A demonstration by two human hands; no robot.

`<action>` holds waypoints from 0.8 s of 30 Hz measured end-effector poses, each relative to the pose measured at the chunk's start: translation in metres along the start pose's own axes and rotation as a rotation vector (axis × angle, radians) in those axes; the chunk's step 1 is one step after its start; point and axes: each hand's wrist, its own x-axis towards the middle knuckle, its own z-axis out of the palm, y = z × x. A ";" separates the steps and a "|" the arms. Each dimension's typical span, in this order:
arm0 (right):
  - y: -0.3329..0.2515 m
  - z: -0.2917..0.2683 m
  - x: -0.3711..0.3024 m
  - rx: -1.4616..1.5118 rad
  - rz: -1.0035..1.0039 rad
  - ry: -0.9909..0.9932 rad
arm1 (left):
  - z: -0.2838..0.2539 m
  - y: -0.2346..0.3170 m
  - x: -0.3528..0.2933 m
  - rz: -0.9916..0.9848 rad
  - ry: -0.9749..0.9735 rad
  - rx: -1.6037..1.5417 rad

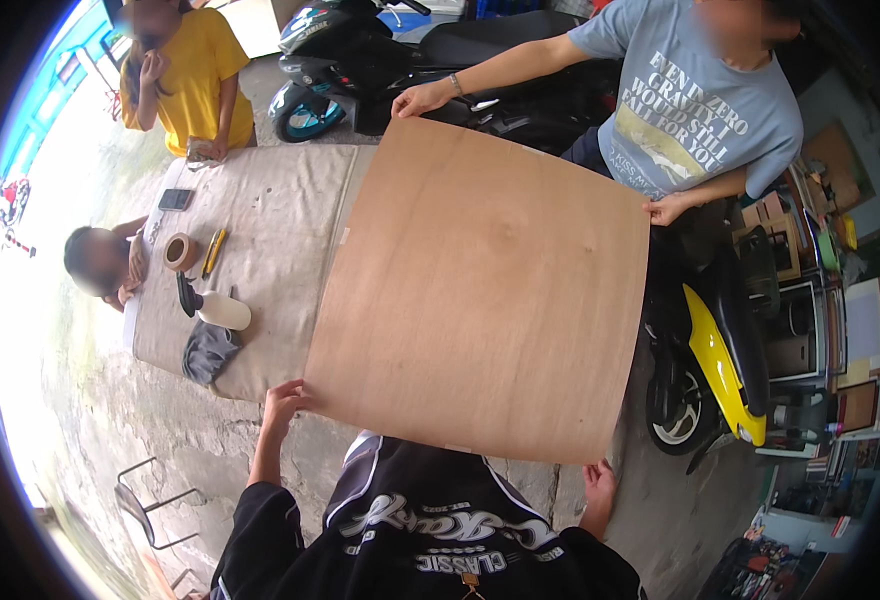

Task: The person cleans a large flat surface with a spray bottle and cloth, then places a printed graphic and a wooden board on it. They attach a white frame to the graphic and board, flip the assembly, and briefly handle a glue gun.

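A large, thin plywood sheet (490, 300) spans the middle of the view, its near edge toward my body. My left hand (285, 402) pinches its near left corner. At the near right corner, my right hand (600, 486) has its fingertips on the edge. Across from me, a person in a light blue T-shirt (685, 110) grips the two far corners. The sheet covers the right part of a table with a beige cloth (280, 210). Small pieces of tape (345, 236) show along the sheet's edges.
On the cloth lie a phone (175, 200), a tape roll (180, 252), a yellow cutter (214, 253), a white pump bottle (222, 310) and a grey rag (210, 350). Two people stay at the table's left side. Motorcycles (360, 70) stand behind; a yellow one (715, 360) is at right. Frames crowd shelves (800, 330).
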 end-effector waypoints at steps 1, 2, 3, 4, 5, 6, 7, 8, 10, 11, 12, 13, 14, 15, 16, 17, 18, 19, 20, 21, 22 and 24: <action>-0.007 0.005 0.005 -0.021 0.005 0.009 | 0.002 -0.004 0.002 -0.015 0.021 0.020; -0.013 0.010 0.010 -0.037 0.006 0.018 | 0.005 -0.007 0.005 -0.026 0.038 0.040; -0.018 0.014 0.016 -0.073 0.013 0.006 | 0.007 -0.010 0.007 -0.032 0.044 0.092; -0.024 0.017 0.023 -0.109 0.020 -0.005 | 0.008 -0.014 0.009 -0.038 0.050 0.145; -0.027 0.020 0.029 -0.140 0.028 -0.016 | 0.009 -0.017 0.012 -0.042 0.053 0.200; -0.027 0.022 0.038 -0.164 0.010 -0.032 | 0.011 -0.021 0.016 -0.037 0.067 0.187; -0.026 0.024 0.047 -0.188 -0.008 -0.047 | 0.012 -0.027 0.019 -0.033 0.080 0.175; -0.028 0.030 0.048 -0.214 -0.028 -0.063 | 0.013 -0.029 0.020 -0.029 0.093 0.160; -0.031 0.045 0.051 -0.239 -0.035 -0.055 | 0.017 -0.033 0.023 0.016 0.168 0.257; -0.032 0.055 0.052 -0.251 -0.038 -0.051 | 0.018 -0.034 0.024 0.039 0.205 0.306; -0.035 0.064 0.050 -0.254 -0.045 -0.047 | 0.018 -0.039 0.026 0.049 0.228 0.329; -0.036 0.074 0.047 -0.256 -0.050 -0.044 | 0.016 -0.045 0.028 0.058 0.251 0.352; -0.039 0.078 0.045 -0.255 -0.061 -0.035 | 0.017 -0.050 0.034 0.071 0.266 0.373; -0.038 0.079 0.049 -0.280 -0.068 -0.009 | 0.017 -0.057 0.038 0.067 0.276 0.358; -0.033 0.082 0.057 -0.305 -0.074 0.017 | 0.015 -0.066 0.043 0.062 0.287 0.345; -0.032 0.086 0.059 -0.330 -0.079 0.043 | 0.016 -0.067 0.044 0.058 0.297 0.331; -0.030 0.090 0.059 -0.338 -0.094 0.064 | 0.016 -0.068 0.046 0.072 0.317 0.382; -0.025 0.094 0.060 -0.344 -0.109 0.085 | 0.017 -0.067 0.049 0.087 0.335 0.434; -0.024 0.097 0.059 -0.347 -0.121 0.115 | 0.020 -0.065 0.051 0.103 0.345 0.489; -0.020 0.091 0.064 -0.338 -0.135 0.119 | 0.028 -0.056 0.051 0.088 0.313 0.517; -0.015 0.088 0.075 -0.327 -0.149 0.126 | 0.034 -0.045 0.048 0.075 0.278 0.547; -0.011 0.090 0.077 -0.324 -0.165 0.122 | 0.039 -0.037 0.044 0.053 0.273 0.550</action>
